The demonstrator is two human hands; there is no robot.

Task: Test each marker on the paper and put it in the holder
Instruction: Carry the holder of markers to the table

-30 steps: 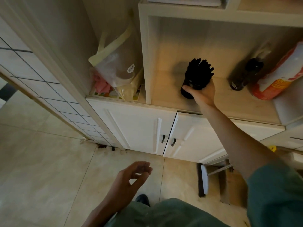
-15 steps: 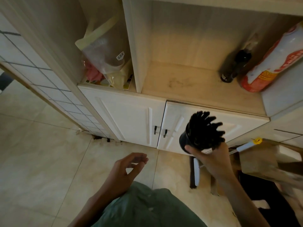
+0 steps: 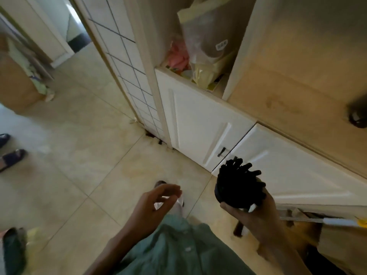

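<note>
You see the holder in the lower right part of the frame. It is a dark, round cup, tilted, with its open mouth turned up and toward the upper right. It is off the floor, in front of the white cabinet doors. It is full of markers. They are all black and packed close together, and their ends spread out of the mouth like a fan. You cannot tell their caps apart, because the picture is blurred.
</note>
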